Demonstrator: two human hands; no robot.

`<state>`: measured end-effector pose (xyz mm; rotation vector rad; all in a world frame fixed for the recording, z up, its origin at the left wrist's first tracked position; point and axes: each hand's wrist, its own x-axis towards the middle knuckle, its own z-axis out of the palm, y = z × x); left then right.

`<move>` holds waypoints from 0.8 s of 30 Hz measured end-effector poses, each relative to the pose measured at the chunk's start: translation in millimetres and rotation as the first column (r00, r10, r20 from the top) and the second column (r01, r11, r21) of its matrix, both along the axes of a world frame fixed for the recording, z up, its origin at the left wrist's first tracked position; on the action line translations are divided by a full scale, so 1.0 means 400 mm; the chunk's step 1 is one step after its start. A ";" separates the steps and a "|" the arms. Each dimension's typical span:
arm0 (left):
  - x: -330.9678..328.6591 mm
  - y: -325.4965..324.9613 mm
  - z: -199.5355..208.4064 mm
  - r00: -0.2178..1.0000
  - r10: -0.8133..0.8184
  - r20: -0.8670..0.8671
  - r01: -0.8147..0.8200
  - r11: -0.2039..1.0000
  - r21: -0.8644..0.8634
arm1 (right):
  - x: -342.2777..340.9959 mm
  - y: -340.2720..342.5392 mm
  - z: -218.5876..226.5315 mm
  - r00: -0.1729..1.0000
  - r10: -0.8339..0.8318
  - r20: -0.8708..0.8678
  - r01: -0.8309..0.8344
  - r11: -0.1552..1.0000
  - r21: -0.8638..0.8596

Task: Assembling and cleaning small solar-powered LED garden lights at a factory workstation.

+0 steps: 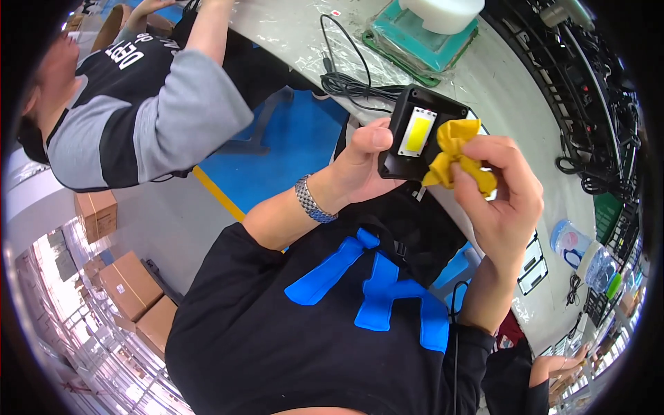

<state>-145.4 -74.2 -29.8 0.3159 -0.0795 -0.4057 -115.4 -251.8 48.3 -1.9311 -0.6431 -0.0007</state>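
Your R hand's (503,190) fingers pinch a crumpled yellow cloth (451,142); the black housing (404,166) is just L of it, by the tabletop's (515,90) near edge, gripped by your nearer L hand (360,166). Its yellow-and-white panel (418,133) runs lengthwise away from you, approx. tipped R. Cloth hides part of the R wall; can't tell re: contact.

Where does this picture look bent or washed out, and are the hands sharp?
Head view, right side: lens distortion bows the table; head view, lower left: bright light washes out the background; head view, centre: the left hand, right hand, black box and yellow cloth look fairly sharp.
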 end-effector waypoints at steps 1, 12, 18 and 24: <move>0.001 -0.005 -0.001 1.000 0.004 0.002 -0.004 1.000 -0.002 | -0.003 0.005 0.005 1.000 0.004 0.002 -0.004 1.000 -0.002; 0.017 0.006 0.002 0.999 -0.021 0.044 0.016 0.993 0.114 | 0.017 0.044 0.012 0.925 0.240 0.294 -0.160 0.949 -0.270; 0.029 -0.028 0.016 0.999 -0.043 0.018 0.040 0.992 0.123 | 0.002 0.037 -0.002 0.846 -0.128 0.518 0.248 0.954 -0.170; 0.031 -0.036 0.028 0.999 -0.036 -0.019 0.037 0.993 0.111 | -0.002 0.010 0.014 0.958 0.058 0.280 0.006 0.975 -0.222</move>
